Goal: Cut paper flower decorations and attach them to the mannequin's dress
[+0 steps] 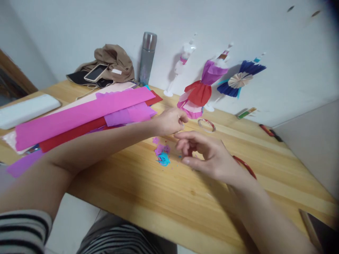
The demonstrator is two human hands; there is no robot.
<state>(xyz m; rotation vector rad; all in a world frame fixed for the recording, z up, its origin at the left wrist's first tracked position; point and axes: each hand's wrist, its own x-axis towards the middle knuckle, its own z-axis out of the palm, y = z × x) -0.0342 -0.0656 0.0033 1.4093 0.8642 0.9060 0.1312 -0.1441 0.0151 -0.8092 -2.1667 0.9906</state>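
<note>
At the far left of the wooden table [119,183] lies a white oblong case [29,110]; it looks closed, and its contents cannot be told. Beside it spreads a stack of coloured paper, with a long pink strip [84,116] over red paper [75,134] and purple paper [129,113]. Behind the stack, a phone [95,72] rests against a brown cloth bundle [115,60]. A grey flask [147,60] stands upright against the wall, capped, so whatever is inside stays hidden.

Near the middle, purple cutouts [162,149] and a blue paper tangle [163,160] lie on the bare wood, just in front of the left hand [172,121]. That hand's fingers bend downward; whether they grip anything cannot be told. Behind it, a figure in a purple and red dress [205,84] stands between a sparsely dressed figure [185,53] and one wearing blue pleats [246,76].

The right hand [203,153] is loosely curled, thumb apart from the fingers, with nothing visible in its grasp; its index tip is close to the left hand, contact unclear. The step seems to be fine fingertip work with small paper pieces, which would call for a light, precise pinch. Beyond lies a tape roll [206,125], its centre empty; a red curved handle [246,167] shows past the right wrist.
</note>
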